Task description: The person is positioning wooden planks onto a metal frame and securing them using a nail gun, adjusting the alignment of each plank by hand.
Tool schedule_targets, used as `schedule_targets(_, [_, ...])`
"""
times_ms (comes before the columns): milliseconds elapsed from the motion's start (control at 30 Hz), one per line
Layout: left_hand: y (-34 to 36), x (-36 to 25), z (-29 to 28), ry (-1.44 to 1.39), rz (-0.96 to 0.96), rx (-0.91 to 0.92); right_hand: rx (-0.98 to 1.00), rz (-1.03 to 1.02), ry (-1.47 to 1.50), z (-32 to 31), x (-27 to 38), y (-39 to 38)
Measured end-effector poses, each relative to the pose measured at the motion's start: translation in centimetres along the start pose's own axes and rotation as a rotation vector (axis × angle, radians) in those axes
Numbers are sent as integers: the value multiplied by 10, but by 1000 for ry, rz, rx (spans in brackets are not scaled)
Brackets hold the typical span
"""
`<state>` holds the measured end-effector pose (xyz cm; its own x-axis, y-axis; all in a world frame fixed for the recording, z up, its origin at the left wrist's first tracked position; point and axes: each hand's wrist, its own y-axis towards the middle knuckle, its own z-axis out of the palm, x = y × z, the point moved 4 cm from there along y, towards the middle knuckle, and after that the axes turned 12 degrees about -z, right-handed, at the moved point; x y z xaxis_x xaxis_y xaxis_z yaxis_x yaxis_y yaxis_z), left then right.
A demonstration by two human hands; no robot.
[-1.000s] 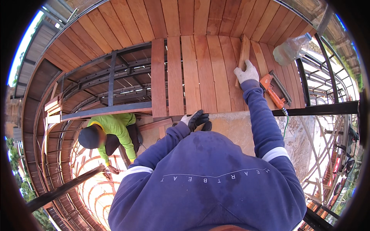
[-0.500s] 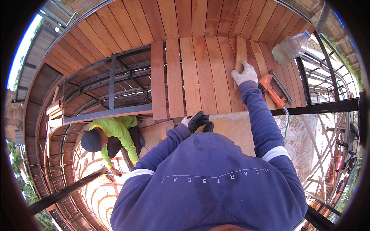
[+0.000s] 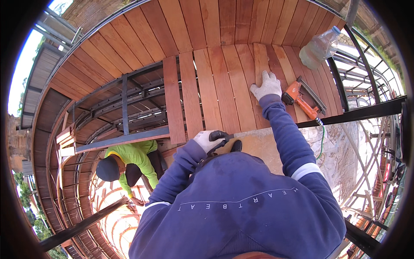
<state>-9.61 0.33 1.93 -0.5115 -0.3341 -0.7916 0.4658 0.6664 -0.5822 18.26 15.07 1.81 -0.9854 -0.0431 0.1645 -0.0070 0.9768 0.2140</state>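
My right hand (image 3: 266,87), in a white knitted glove, lies with its fingers spread on a lighter reddish wooden plank (image 3: 260,60). Just right of it an orange nail gun (image 3: 299,98) rests on the boards, a green hose (image 3: 322,137) trailing from its end. My left hand (image 3: 209,140), in a white glove with a dark palm, is curled at the near ends of the planks (image 3: 214,108). A small grey piece sticks out past its fingers; what it belongs to is hidden.
A clear plastic bottle (image 3: 318,49) stands at the right end of the boards. To the left, a dark metal frame (image 3: 126,103) has open gaps. A co-worker in a bright green top (image 3: 133,159) bends below it. A black rail (image 3: 362,113) runs off right.
My left hand has drawn back from the plank ends toward me and its fingers are curled. My right hand remains spread on the boards. The view has shifted slightly.
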Motion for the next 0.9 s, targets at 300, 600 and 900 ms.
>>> schedule_targets(300, [121,-77,-18,779,363,-655,48,43,37,-10,-3,1])
schedule_targets(600, [188,-67,1,1129,297,-599,44,45,107,-17,-14,-3])
schedule_targets(900, [213,-88,-5,1169,233,-576,-11,54,270,-10,-30,-3])
